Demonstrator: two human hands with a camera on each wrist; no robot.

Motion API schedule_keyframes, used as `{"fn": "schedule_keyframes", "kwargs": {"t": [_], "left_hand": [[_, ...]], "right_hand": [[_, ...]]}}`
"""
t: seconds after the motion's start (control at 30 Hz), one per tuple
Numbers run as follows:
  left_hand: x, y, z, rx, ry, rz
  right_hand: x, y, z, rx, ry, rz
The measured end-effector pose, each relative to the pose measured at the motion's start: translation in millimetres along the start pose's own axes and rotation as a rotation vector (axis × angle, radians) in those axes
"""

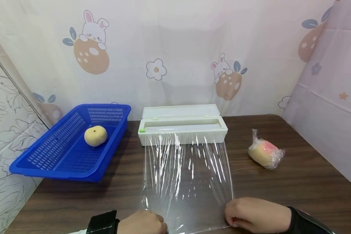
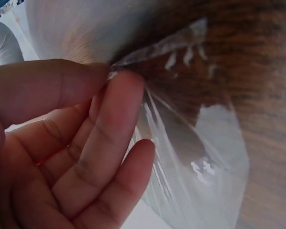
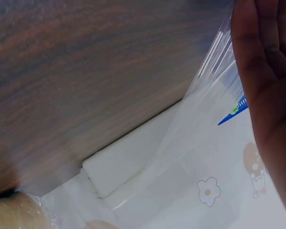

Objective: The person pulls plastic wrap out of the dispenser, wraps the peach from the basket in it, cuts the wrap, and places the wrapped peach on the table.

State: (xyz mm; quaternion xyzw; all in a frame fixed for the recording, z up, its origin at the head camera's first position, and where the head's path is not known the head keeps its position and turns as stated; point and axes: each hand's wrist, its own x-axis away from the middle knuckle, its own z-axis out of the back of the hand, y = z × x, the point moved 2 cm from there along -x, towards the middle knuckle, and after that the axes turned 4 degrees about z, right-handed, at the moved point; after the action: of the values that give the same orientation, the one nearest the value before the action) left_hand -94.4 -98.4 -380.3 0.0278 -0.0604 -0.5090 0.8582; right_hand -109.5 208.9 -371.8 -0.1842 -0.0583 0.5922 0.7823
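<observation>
On the dark wooden table (image 1: 295,182), left hand (image 1: 143,224) and right hand (image 1: 255,214) each pinch a lower corner of the cling film (image 1: 187,172); even tension from the dispenser (image 1: 182,128) at centre should prevent wrinkles.

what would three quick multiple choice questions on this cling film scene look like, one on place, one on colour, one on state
1. Where does the unwrapped yellow fruit lie?
A. in the basket
B. on the film
C. beside the wrapped fruit

2. What colour is the basket?
A. green
B. blue
C. white

3. How is the film dispenser's lid?
A. shut
B. taken off and lying on the table
C. open, tipped back

Answers:
1 A, the fruit sits inside the basket left of the film dispenser.
2 B, its mesh walls are plainly blue.
3 C, the lid stands behind the open box while the cling film runs out to the left hand and right hand, which pinch its near corners. The wrapped fruit lies to the right on the table.
</observation>
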Motion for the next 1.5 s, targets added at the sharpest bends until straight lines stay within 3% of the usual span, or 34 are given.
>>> {"fn": "schedule_keyframes", "kwargs": {"t": [0.33,0.47,0.57,0.67,0.8,0.9,1.1,1.27,1.5], "left_hand": [[6.6,0.5,3.4,-0.079,0.079,-0.082],[7.9,1.0,10.0,-0.093,0.085,-0.071],[9.4,-0.3,24.2,-0.030,0.105,-0.052],[14.6,-4.1,47.8,-0.008,0.208,-0.044],[23.5,-15.7,86.0,-0.041,0.430,-0.001],[29.5,-31.6,115.4,-0.043,0.557,0.070],[41.9,-78.5,166.8,-0.106,0.672,0.248],[49.9,-126.9,187.7,-0.087,0.633,0.453],[59.3,-188.2,197.0,0.021,0.557,0.648]], "right_hand": [[-1.8,-0.6,-3.4,0.060,0.009,0.007],[-2.1,-1.2,-4.6,0.070,0.016,0.004],[-2.1,-1.0,-5.5,0.084,0.022,0.014],[-2.4,-0.9,-5.7,0.088,0.024,0.019],[-2.5,-1.9,-5.2,0.071,0.017,-0.007],[-2.3,-2.5,-4.8,0.064,0.019,-0.020],[-2.0,-1.8,-5.6,0.055,0.018,-0.028],[-3.0,-0.3,-6.5,0.052,0.011,-0.021],[-2.4,-0.6,-7.6,0.032,0.012,-0.043]]}}
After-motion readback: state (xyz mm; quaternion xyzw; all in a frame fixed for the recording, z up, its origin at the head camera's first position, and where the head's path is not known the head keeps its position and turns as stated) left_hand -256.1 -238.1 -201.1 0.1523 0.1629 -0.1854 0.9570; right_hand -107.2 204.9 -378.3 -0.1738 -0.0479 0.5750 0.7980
